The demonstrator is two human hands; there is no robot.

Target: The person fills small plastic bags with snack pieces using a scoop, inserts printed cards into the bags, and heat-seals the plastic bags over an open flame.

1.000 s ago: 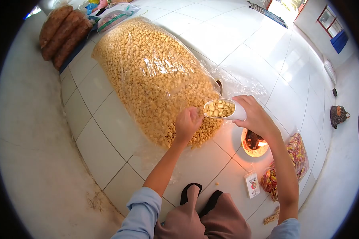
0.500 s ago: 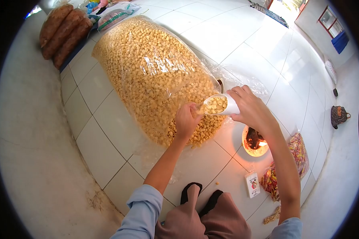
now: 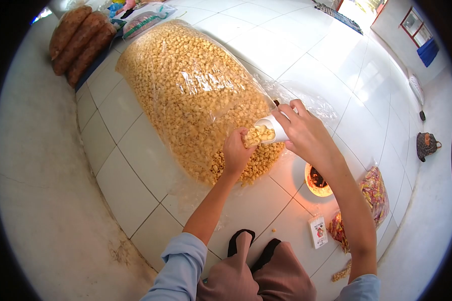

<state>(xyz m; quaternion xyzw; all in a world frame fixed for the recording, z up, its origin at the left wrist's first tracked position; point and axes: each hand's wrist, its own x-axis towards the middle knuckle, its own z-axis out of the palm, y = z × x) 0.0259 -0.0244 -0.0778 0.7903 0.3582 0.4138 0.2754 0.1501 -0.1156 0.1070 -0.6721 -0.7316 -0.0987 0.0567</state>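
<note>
From the head cam: the right hand [image 3: 302, 128] has its fingers wrapped around a white scoop [image 3: 278, 126], with the open end facing the left hand [image 3: 237, 150]. A clump of pale snack pieces [image 3: 258, 134] sits at the scoop's mouth, right up against the left hand's fingertips. That left hand is curled in, but honestly can't tell whether its fingers are pressed together or pinching something.

Right under and beyond both hands is a huge clear bag [image 3: 186, 85] lying on the tiled floor [image 3: 140, 175], stuffed with the same kind of snacks. It stretches away up and to the left of the left hand, and loose pieces show at its near end, just below the scoop.

Below the right hand, next to the forearm, there's a bowl [image 3: 312, 189] with something dark in it and a warm orange glow on the rim. Further down that same side, a bag of colourful stuff [image 3: 375, 188] is partly hidden behind the right arm. A small white pack [image 3: 318, 232] with printing lies between that and the feet, and one little crumb [image 3: 273, 230] is on the tiles below the hands. Way off past the left hand, some long brown bags [image 3: 80, 47] lean by the wall.
</note>
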